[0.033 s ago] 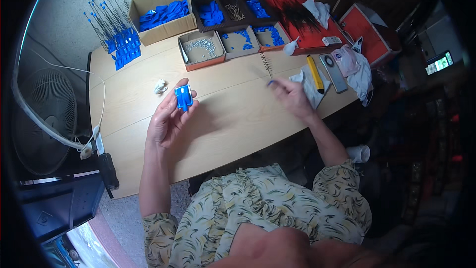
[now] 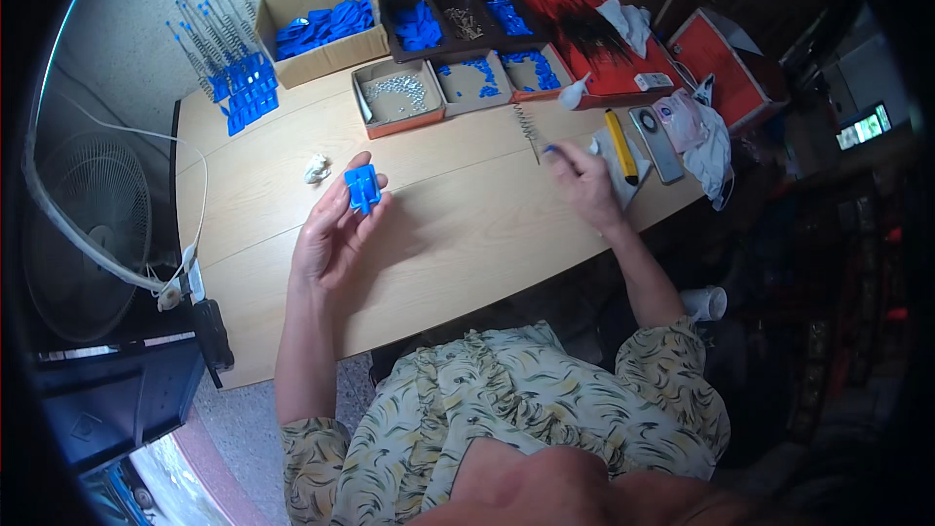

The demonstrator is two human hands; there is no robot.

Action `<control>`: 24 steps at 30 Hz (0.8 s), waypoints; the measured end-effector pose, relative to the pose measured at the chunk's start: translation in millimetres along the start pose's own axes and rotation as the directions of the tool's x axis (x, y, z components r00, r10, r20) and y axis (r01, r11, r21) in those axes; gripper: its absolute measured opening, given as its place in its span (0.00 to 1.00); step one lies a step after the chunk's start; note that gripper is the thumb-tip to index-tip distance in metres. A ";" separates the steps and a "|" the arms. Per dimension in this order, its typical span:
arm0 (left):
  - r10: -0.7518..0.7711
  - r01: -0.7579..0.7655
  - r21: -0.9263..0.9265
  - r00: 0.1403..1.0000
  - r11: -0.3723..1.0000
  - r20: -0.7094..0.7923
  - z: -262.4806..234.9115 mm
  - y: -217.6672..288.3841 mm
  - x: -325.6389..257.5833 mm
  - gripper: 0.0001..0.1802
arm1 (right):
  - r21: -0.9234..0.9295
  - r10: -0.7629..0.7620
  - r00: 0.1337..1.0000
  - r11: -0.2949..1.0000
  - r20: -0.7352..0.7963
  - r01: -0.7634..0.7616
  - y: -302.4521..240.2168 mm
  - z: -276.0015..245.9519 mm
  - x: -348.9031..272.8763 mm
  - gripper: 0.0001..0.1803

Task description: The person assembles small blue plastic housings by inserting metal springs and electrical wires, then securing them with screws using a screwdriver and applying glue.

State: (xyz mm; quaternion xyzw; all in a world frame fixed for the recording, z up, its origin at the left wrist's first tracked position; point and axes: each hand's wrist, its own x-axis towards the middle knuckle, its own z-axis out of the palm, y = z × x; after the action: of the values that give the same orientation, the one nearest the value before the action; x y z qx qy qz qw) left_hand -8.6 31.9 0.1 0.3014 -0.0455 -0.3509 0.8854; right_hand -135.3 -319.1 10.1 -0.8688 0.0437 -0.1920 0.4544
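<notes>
My left hand [image 2: 326, 234] holds a small square blue plastic piece [image 2: 362, 188] with a short stem, raised over the table between thumb and fingers. To the right, my right hand [image 2: 586, 185] has its thumb and fingertips pinched together on a small blue tip [image 2: 551, 148]. Just beyond those fingertips is a thin dark coil spring [image 2: 526, 125] with a straight wire end. Whether the spring joins the blue tip, I cannot tell. A crumpled white wad [image 2: 317, 169] lies left of my left hand.
Along the back stand a cardboard box [image 2: 321, 66] of blue parts, a dark divided tray [image 2: 433, 47] and small open boxes [image 2: 404, 124]. Blue-based springs [image 2: 251, 109] stand at far left. A yellow cutter [image 2: 621, 146] and a phone [image 2: 655, 143] lie at right.
My right hand has shifted slightly right and up with the blue tip, baring more of the spring's wire end. The blue piece in my left hand has tilted a little.
</notes>
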 end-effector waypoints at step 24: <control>-0.057 0.159 -0.423 0.968 0.892 0.244 -11.4 -4.8 4.9 0.29 | -0.540 -0.447 0.894 0.758 -0.022 0.366 -81.1 60.6 25.7 0.21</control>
State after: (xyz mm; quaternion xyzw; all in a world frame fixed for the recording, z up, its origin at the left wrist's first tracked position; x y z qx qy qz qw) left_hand -4.5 31.7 -12.6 0.0543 -0.0481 -0.4329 0.8985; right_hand -97.0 -231.5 51.9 -0.9304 -0.0620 -0.3314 0.1436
